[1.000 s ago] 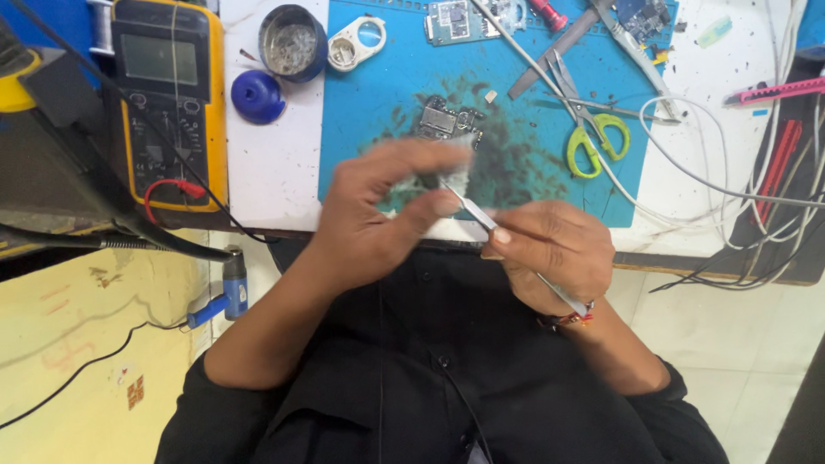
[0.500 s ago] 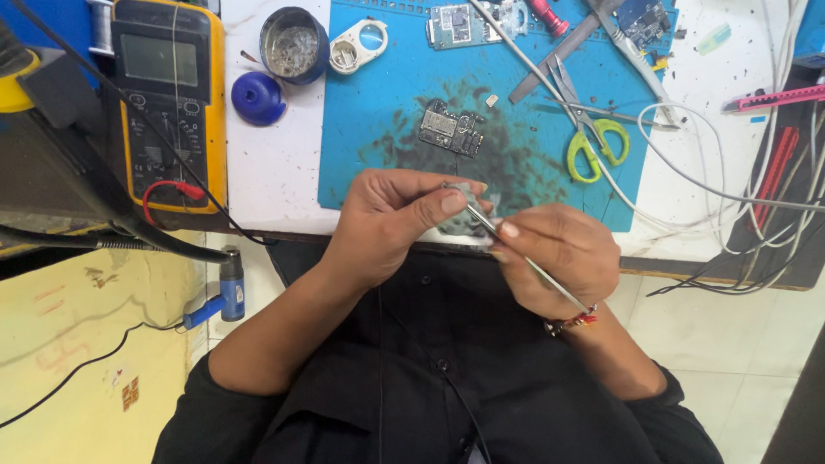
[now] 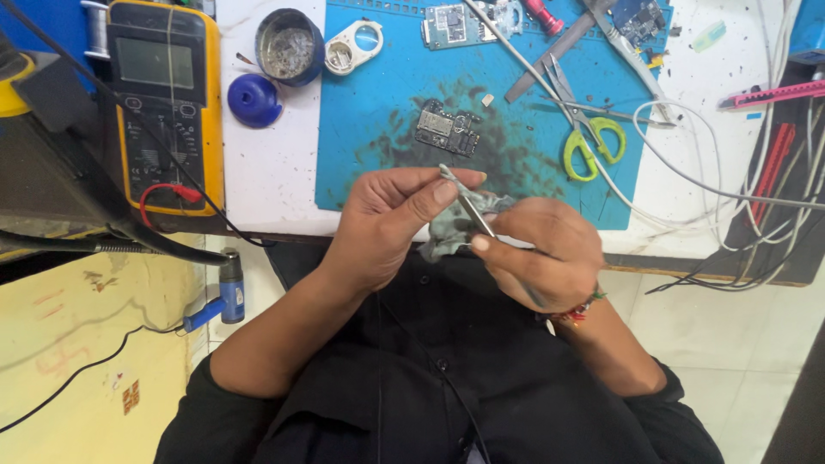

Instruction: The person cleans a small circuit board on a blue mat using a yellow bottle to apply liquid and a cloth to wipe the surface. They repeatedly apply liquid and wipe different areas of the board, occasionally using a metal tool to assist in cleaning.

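Both hands are up off the counter [image 3: 275,185], meeting just in front of its near edge. The left hand [image 3: 387,219] is curled closed, thumb and forefinger pinching a crumpled grey cloth [image 3: 451,225] that bunches down between the two hands. The right hand [image 3: 537,253] is closed too, gripping thin tweezers [image 3: 473,212] like a pen — their shaft runs on through the fist, out of view.

The line that matters: the tweezers' long axis slants from about 5 o'clock at the right hand up to 11 o'clock, and the tip lands in the cloth, right against the left forefinger. From the right hand the cloth sits at 10 o'clock, touching; the left hand is the nearer one, already wrapped around it. Whether the tips are squeezed together inside the folds, I cannot tell.

On the counter beyond, at 12 o'clock from the hands, a small dark circuit board [image 3: 447,129] lies on the blue mat [image 3: 361,146], well apart from both hands. Green-handled scissors [image 3: 589,142] lie at 1 o'clock on the same mat. Off at 10 o'clock a yellow multimeter [image 3: 168,94] — and beside it an open round tin [image 3: 289,47] with its blue lid [image 3: 251,99] next to it.
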